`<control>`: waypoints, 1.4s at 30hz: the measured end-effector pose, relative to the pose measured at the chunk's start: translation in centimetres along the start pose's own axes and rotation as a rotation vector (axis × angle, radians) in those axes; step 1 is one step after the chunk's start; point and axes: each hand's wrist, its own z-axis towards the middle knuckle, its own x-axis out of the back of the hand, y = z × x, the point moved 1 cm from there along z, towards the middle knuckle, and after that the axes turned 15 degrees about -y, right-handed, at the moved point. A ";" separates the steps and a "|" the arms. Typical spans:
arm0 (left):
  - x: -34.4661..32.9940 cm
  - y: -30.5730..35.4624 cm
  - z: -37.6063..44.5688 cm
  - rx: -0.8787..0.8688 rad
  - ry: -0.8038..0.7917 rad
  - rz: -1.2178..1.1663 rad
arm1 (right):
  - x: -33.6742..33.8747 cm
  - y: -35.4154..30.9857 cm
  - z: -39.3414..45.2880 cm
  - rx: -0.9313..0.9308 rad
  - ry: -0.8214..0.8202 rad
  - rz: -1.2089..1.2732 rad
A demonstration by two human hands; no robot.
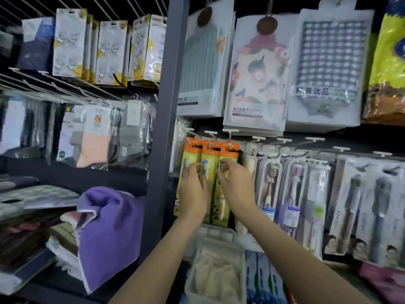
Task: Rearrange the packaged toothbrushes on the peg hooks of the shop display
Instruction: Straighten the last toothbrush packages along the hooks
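Observation:
Three orange-and-yellow toothbrush packs hang side by side on peg hooks: the left pack [190,154], the middle pack [209,157] and the right pack [229,153]. My left hand [194,189] lies over the left and middle packs, its fingers curled at the middle pack's blister. My right hand [235,185] is raised to the right pack, thumb and fingers bent against its front. Whether either hand truly pinches a pack is blurred. To the right hang clear-packed toothbrushes [268,183] and grey-handled ones [381,211].
A dark upright post [166,106] divides the display. Towel packs [256,69] hang above the toothbrush hooks. A purple towel [109,227] lies on the left shelf. Below my arms stand a clear bin [215,273] and toothpaste boxes [263,279].

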 end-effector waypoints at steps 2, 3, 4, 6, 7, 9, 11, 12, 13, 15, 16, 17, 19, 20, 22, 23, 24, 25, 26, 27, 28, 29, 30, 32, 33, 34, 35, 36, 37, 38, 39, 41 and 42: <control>0.6 -0.6 -0.2 -0.018 0.023 0.001 | -0.5 -0.8 0.9 -0.102 -0.057 0.042; 1.0 -0.8 -0.3 -0.018 0.033 0.014 | -0.8 -1.0 1.2 -0.154 -0.079 0.062; 1.3 -1.1 -0.4 -0.015 0.045 0.031 | -1.2 -1.2 1.4 -0.198 -0.092 0.084; 1.8 -1.4 -0.6 -0.019 0.058 0.059 | -2.2 -1.1 1.7 -0.262 -0.119 0.087; 1.9 -1.4 -0.7 -0.026 0.052 0.074 | -2.7 -0.9 1.8 -0.295 -0.138 0.075; 2.1 -1.4 -0.9 -0.046 0.033 0.112 | -3.8 -0.4 1.7 -0.358 -0.166 0.104; 2.1 -1.5 -1.0 -0.049 0.021 0.134 | -4.4 0.1 1.5 -0.403 -0.180 0.226; 2.1 -1.6 -1.0 -0.046 0.016 0.141 | -4.5 0.2 1.3 -0.411 -0.181 0.296; 2.1 -1.6 -1.0 -0.042 0.011 0.150 | -4.4 0.3 1.2 -0.420 -0.183 0.375; 1.9 -1.8 -0.9 -0.033 0.005 0.168 | -3.9 0.2 0.9 -0.435 -0.176 0.521; 1.8 -1.8 -0.9 -0.027 0.001 0.180 | -3.7 0.2 0.8 -0.437 -0.166 0.576; 1.6 -1.9 -0.9 -0.020 -0.009 0.190 | -3.6 0.2 0.6 -0.436 -0.156 0.621; 1.1 -2.0 -1.1 -0.010 -0.050 0.187 | -3.6 0.3 0.3 -0.431 -0.148 0.661; 0.9 -2.0 -1.2 -0.008 -0.074 0.173 | -3.6 0.4 0.1 -0.426 -0.151 0.658; 0.3 -1.9 -1.5 0.004 -0.117 0.136 | -3.4 0.6 -0.2 -0.414 -0.153 0.647; 0.1 -1.9 -1.6 0.015 -0.136 0.127 | -3.3 0.6 -0.3 -0.409 -0.157 0.638; -0.1 -1.9 -1.6 0.025 -0.152 0.127 | -3.2 0.7 -0.4 -0.402 -0.161 0.626; -0.3 -1.9 -1.5 0.032 -0.162 0.129 | -3.1 0.8 -0.4 -0.396 -0.171 0.598; -0.3 -2.0 -1.5 0.038 -0.168 0.129 | -3.0 0.9 -0.5 -0.389 -0.177 0.567; -0.3 -2.0 -1.5 0.036 -0.163 0.127 | -2.9 1.0 -0.8 -0.379 -0.183 0.538; -0.3 -2.1 -1.5 0.027 -0.149 0.129 | -2.7 1.1 -1.0 -0.358 -0.180 0.503; -0.1 -2.2 -1.5 0.009 -0.123 0.144 | -2.3 1.2 -1.3 -0.328 -0.162 0.434; 0.0 -2.3 -1.6 -0.013 -0.086 0.171 | -1.8 1.3 -1.7 -0.290 -0.136 0.338; 0.4 -2.5 -1.8 -0.051 0.005 0.225 | -0.7 1.5 -2.4 -0.230 -0.078 0.123; 0.6 -2.6 -1.9 -0.056 0.045 0.237 | -0.3 1.6 -2.7 -0.210 -0.055 0.041; 0.7 -2.7 -2.0 -0.046 0.070 0.243 | 0.0 1.8 -3.0 -0.194 -0.041 -0.012; 0.7 -2.7 -2.1 -0.023 0.074 0.254 | 0.0 2.0 -3.1 -0.184 -0.040 -0.051; 0.6 -2.9 -2.1 0.013 0.056 0.282 | -0.1 2.1 -3.3 -0.181 -0.048 -0.085; 0.4 -3.1 -2.2 0.049 0.025 0.327 | -0.2 2.2 -3.3 -0.183 -0.061 -0.123; 0.2 -3.4 -2.2 0.072 -0.006 0.374 | -0.5 2.3 -3.2 -0.184 -0.076 -0.165; 0.0 -3.6 -2.2 0.082 -0.039 0.413 | -0.7 2.4 -3.1 -0.189 -0.086 -0.201; -0.2 -3.8 -2.1 0.093 -0.104 0.456 | -1.0 2.4 -2.8 -0.202 -0.092 -0.216; -0.4 -3.8 -2.2 0.099 -0.128 0.468 | -1.0 2.4 -2.7 -0.211 -0.095 -0.212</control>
